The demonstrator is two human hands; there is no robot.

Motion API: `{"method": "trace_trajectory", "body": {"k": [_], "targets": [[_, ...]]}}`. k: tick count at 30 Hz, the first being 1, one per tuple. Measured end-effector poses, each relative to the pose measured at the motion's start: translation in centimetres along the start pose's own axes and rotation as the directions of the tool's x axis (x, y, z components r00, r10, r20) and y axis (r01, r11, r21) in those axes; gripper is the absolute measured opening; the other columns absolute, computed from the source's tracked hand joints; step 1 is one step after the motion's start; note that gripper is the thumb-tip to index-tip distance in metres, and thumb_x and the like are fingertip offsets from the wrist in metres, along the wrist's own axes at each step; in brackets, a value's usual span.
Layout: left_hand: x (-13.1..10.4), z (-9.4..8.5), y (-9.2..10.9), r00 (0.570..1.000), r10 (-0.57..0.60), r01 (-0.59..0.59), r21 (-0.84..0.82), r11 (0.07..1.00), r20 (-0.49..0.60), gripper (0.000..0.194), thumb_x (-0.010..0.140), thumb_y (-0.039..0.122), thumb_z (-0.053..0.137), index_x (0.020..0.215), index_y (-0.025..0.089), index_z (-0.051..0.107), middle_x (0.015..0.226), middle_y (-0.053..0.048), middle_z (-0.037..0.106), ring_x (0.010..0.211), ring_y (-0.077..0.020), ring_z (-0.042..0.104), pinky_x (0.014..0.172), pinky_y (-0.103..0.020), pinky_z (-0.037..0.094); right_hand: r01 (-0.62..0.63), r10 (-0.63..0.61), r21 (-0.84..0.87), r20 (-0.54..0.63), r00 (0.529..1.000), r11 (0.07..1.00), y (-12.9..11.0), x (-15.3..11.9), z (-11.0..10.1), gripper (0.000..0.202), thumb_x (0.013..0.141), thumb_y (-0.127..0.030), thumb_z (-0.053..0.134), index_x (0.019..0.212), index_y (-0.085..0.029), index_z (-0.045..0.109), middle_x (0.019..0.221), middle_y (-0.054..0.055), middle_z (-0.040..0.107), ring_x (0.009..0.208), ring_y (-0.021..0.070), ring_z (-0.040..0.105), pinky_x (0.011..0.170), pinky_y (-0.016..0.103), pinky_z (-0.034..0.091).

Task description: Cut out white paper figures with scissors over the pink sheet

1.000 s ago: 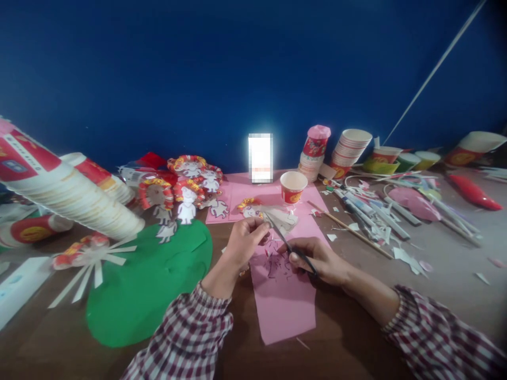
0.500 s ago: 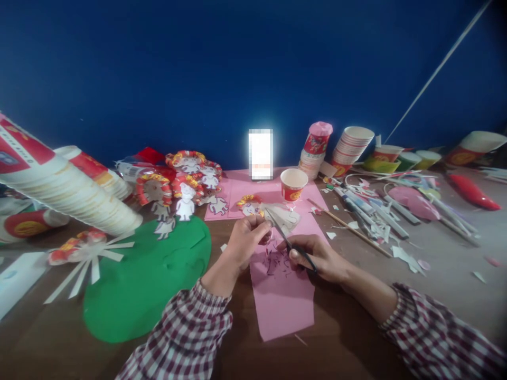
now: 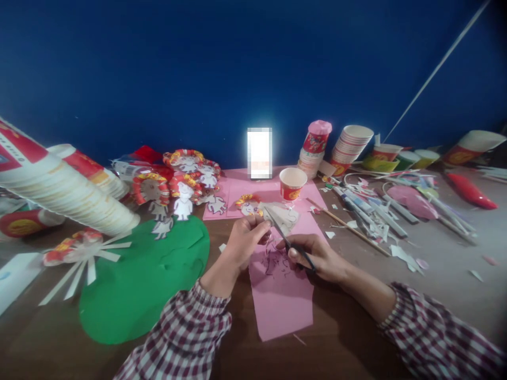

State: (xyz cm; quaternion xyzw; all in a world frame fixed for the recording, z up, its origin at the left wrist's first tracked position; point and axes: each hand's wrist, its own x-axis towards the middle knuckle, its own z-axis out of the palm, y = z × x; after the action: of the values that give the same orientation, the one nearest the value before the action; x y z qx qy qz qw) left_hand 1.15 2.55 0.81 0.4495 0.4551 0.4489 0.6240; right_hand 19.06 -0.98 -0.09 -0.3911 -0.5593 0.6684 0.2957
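My right hand [image 3: 317, 256] is closed round the dark handle of a pair of scissors [image 3: 299, 253], whose blade points up and left. Pinched in my left hand [image 3: 247, 237] is a pale piece of paper [image 3: 282, 216] with a drawn outline, and the blade lies against it. Both hands are over a pink sheet [image 3: 282, 309] strewn with dark, thin scraps. Just beyond my left fingertips lies a small paper figure [image 3: 249, 203] with a red and yellow rim. A red and white paper cup [image 3: 293, 184] stands behind the paper.
To the left are a green paper oval [image 3: 142, 290], several paper figures [image 3: 182, 198] and a leaning stack of cups [image 3: 75, 190]. More stacked cups [image 3: 352, 148] stand at the back right. Pens [image 3: 362, 211], a wooden stick [image 3: 352, 224] and paper scraps [image 3: 404, 256] lie on the right.
The whole view has shifted very slightly, with things sitting a little further left. My hands, the scissors and the paper keep the same position relative to each other.
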Motion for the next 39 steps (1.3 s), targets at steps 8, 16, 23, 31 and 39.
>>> {"method": "trace_trajectory", "body": {"k": [8, 16, 23, 31, 39], "targets": [[0.00, -0.07, -0.08, 1.000, 0.001, -0.001, -0.009, 1.000, 0.010, 0.020, 0.071, 0.027, 0.062, 0.060, 0.013, 0.053, 0.051, 0.004, 0.047, 0.047, -0.0053, 0.043, 0.048, -0.019, 0.033, 0.001, -0.001, 0.010, 0.010, 1.000, 1.000, 0.25, 0.04, -0.14, 0.038, 0.079, -0.047, 0.059, 0.093, -0.012, 0.058, 0.059, -0.003, 0.049, 0.048, 0.0070, 0.046, 0.043, 0.018, 0.037], [0.03, -0.14, -0.14, 1.000, -0.009, 0.009, -0.008, 1.000, -0.010, 0.019, 0.068, 0.028, 0.064, 0.061, 0.013, 0.057, 0.050, 0.003, 0.048, 0.048, -0.0061, 0.043, 0.049, -0.019, 0.034, 0.011, -0.011, -0.012, 0.009, 1.000, 1.000, 0.13, 0.13, -0.16, 0.037, 0.079, -0.047, 0.059, 0.093, -0.012, 0.059, 0.058, -0.004, 0.045, 0.047, 0.0063, 0.044, 0.042, 0.017, 0.034], [0.08, -0.19, -0.26, 1.000, -0.004, 0.004, 0.008, 1.000, -0.014, 0.019, 0.069, 0.028, 0.063, 0.061, 0.013, 0.057, 0.051, 0.002, 0.050, 0.048, -0.0063, 0.043, 0.049, -0.019, 0.035, 0.016, -0.016, -0.038, 0.014, 1.000, 0.999, 0.03, 0.03, -0.14, 0.038, 0.080, -0.048, 0.057, 0.090, -0.011, 0.060, 0.058, -0.003, 0.046, 0.047, 0.0066, 0.044, 0.042, 0.018, 0.034], [-0.03, -0.13, -0.12, 1.000, -0.019, 0.019, 0.009, 1.000, -0.019, 0.019, 0.068, 0.028, 0.064, 0.060, 0.013, 0.057, 0.052, 0.002, 0.050, 0.049, -0.0063, 0.044, 0.049, -0.019, 0.035, 0.024, -0.023, -0.048, 0.020, 1.000, 0.999, -0.30, -0.02, -0.14, 0.036, 0.081, -0.046, 0.057, 0.089, -0.011, 0.059, 0.056, -0.004, 0.044, 0.047, 0.0058, 0.041, 0.042, 0.017, 0.031], [0.07, -0.24, -0.12, 1.000, -0.018, 0.018, 0.021, 1.000, -0.017, 0.020, 0.068, 0.030, 0.064, 0.059, 0.013, 0.056, 0.052, 0.002, 0.050, 0.048, -0.0060, 0.043, 0.048, -0.019, 0.034, 0.011, -0.009, -0.075, 0.019, 1.000, 0.997, -0.51, -0.03, -0.13, 0.039, 0.080, -0.048, 0.058, 0.088, -0.010, 0.059, 0.056, -0.004, 0.043, 0.048, 0.0061, 0.037, 0.042, 0.018, 0.029]]}}
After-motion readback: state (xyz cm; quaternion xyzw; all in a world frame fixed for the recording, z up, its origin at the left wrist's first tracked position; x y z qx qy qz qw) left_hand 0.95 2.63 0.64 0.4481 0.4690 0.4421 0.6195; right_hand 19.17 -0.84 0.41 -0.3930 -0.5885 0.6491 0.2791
